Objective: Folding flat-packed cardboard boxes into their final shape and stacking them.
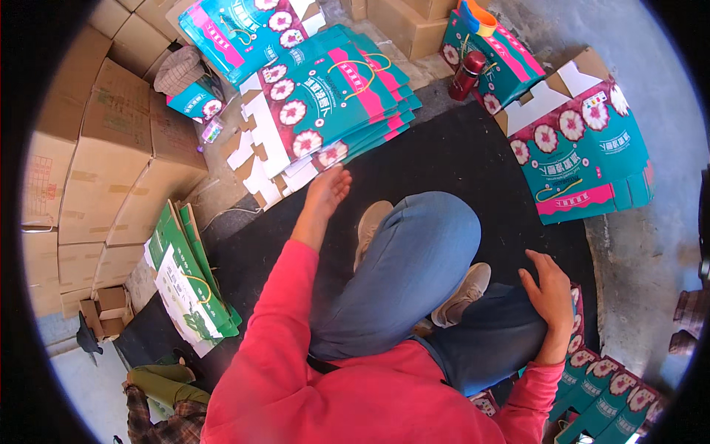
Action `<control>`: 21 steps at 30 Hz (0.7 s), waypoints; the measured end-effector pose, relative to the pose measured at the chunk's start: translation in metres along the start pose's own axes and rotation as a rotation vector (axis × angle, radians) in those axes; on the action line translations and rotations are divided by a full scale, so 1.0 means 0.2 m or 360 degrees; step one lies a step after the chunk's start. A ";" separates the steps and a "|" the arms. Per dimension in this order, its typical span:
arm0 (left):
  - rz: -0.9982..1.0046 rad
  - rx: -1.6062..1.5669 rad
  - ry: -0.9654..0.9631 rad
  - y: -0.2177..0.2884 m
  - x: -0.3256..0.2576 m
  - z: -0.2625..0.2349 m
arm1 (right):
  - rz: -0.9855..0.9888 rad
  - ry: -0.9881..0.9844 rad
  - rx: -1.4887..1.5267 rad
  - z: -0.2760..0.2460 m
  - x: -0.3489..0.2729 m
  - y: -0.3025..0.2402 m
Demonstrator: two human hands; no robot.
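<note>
My left hand [328,195] is just off the near corner of a stack of flattened teal and pink gift cartons [336,92] with rope handles. Its fingers are loosely bent and apart, and nothing shows in them; whether the fingertips touch the lowest carton I cannot tell. Over my right thigh, my right hand [551,292] is held with thumb and fingers spread, holding nothing. Some folded cartons of the same print [588,159] lie to the right, with their white inner flaps facing up and left.
Brown cardboard boxes [111,148] are stacked along the left. Green and white flat cartons [194,277] lean at left. A red thermos [466,76] stands by a made-up teal box [506,55]. Finished boxes [610,396] line the lower right. Another person [166,399] sits lower left.
</note>
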State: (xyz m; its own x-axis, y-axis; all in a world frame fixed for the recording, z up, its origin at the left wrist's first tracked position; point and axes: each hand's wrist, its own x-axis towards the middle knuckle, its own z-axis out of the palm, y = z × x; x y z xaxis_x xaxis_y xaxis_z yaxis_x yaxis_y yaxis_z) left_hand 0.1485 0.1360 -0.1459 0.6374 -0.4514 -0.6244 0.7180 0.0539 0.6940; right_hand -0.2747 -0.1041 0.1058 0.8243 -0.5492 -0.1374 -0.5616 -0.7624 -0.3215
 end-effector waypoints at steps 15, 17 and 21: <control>0.0086 -0.0847 0.0404 -0.03 0.91 -0.21 | 0.0238 -0.0195 0.0010 0.05 0.16 0.00; 0.0060 -0.0901 0.0392 0.01 0.93 -0.30 | 0.0197 -0.0189 0.0011 0.06 0.18 -0.01; 0.0074 -0.0916 0.0382 -0.02 0.92 -0.19 | 0.0244 -0.0202 -0.0039 0.07 0.20 -0.01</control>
State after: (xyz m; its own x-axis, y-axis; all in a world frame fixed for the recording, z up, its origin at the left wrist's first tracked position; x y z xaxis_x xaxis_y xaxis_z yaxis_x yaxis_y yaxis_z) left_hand 0.2731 0.0864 -0.2766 0.6685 -0.2278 -0.7079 0.6811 0.5698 0.4598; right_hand -0.2399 -0.1188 0.0872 0.7307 -0.6130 -0.3007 -0.6814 -0.6821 -0.2653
